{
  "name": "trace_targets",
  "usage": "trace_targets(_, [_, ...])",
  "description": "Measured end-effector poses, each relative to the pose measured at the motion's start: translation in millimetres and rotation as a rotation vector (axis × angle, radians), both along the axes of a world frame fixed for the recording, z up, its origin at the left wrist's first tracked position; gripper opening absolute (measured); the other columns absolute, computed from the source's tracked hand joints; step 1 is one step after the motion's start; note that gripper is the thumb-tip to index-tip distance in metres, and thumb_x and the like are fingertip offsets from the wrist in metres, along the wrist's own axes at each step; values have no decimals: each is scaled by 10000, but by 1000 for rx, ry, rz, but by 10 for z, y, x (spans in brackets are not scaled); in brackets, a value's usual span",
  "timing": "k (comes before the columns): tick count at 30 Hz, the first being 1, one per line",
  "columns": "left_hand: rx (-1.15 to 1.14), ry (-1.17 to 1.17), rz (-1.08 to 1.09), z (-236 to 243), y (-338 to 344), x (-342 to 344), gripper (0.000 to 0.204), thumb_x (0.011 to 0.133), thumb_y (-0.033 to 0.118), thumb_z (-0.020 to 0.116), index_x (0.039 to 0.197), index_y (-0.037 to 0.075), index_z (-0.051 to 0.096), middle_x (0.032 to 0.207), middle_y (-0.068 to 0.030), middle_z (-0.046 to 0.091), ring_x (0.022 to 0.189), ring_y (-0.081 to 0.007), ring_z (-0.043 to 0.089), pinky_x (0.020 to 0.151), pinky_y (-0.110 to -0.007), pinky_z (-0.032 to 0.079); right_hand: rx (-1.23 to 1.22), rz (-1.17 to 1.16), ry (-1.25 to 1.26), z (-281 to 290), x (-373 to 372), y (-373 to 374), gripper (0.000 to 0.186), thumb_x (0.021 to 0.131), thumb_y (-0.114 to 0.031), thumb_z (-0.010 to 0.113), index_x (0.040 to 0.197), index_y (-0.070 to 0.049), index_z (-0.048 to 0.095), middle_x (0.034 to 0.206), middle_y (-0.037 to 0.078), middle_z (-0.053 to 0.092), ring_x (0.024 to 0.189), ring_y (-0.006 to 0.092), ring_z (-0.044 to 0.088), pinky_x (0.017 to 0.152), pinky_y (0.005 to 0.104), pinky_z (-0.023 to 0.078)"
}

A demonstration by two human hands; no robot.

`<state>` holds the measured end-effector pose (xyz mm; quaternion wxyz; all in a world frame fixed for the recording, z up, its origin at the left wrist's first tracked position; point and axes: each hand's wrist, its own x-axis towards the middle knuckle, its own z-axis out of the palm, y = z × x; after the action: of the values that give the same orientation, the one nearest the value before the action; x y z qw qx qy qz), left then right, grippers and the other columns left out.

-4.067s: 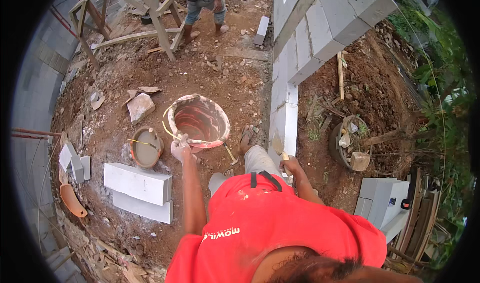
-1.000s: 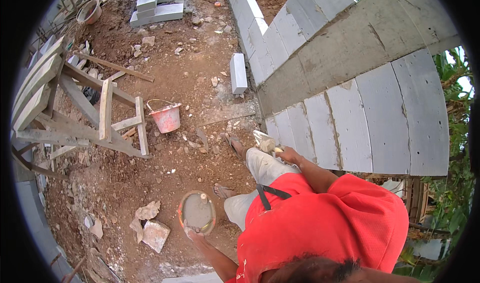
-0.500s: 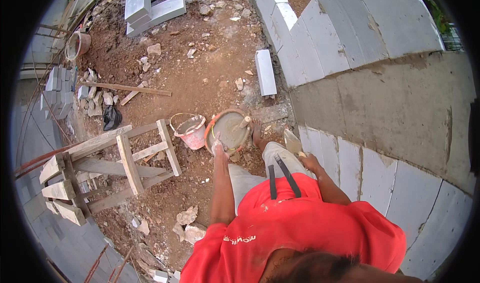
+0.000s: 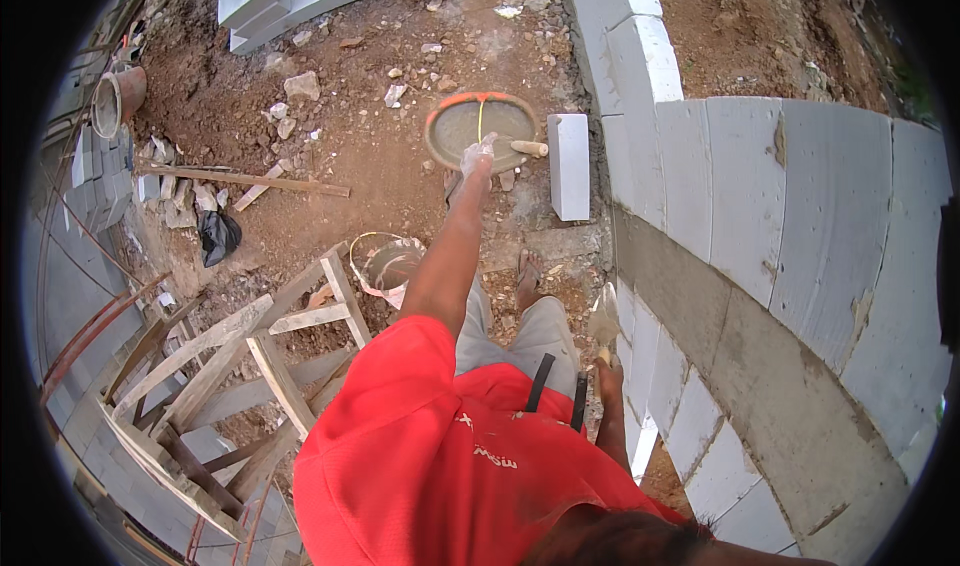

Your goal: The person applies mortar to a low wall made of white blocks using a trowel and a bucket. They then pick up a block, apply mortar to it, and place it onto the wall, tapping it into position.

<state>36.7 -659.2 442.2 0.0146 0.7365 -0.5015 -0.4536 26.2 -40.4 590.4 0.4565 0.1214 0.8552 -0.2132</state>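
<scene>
Left hand (image 4: 480, 153) grips yellow handle (image 4: 480, 121) of mortar tub (image 4: 480, 97), tub just left of block (image 4: 570, 166) and farther off than bucket (image 4: 392, 262); right hand (image 4: 608, 374), nearer, grips trowel (image 4: 604, 318), blade pointing far, beside wall (image 4: 668, 366).

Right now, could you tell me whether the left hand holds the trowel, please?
No, the right hand holds the trowel by its handle.

We stand on an outdoor building site: bare, stony earth (image 4: 380, 131) underfoot, a part-built block wall (image 4: 740, 186) on the right, loose blocks (image 4: 248, 8) far left, a wooden trestle (image 4: 280, 384) near left and a mortar bucket (image 4: 478, 97) at the far middle.
</scene>
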Motion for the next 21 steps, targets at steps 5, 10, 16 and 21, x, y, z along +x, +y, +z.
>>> trace_targets(5, [290,421,122,-538,-880,-486,327,959,367,690,928,44,730,793,-51,657,670,-156,579,623,-339,471,-88,-154,-212,499,106,-1855,312,871,-227,693,1095,-17,637,839,61,646,663,155,600,581,324,489])
trace_targets(10, [154,274,81,-971,-1170,-544,325,944,355,679,880,39,723,754,-96,714,581,-191,656,603,-390,530,-53,-181,-301,758,-14,-3058,263,845,-159,711,1045,-30,599,786,46,621,594,132,568,526,302,457])
trace_targets(16, [-73,251,110,-1006,-1438,35,281,915,277,701,960,6,645,836,-139,707,731,-266,695,691,-408,554,-129,-229,-277,740,-95,-3274,259,850,-135,712,1054,-40,583,760,35,615,558,107,555,495,284,450])
trace_targets(21, [-45,113,-282,-518,-926,-504,444,886,360,753,1107,3,606,1117,-187,679,929,-310,700,738,-443,560,-110,-453,-231,695,-63,-3457,230,860,-109,701,1037,-49,566,756,31,608,561,105,561,494,275,448])
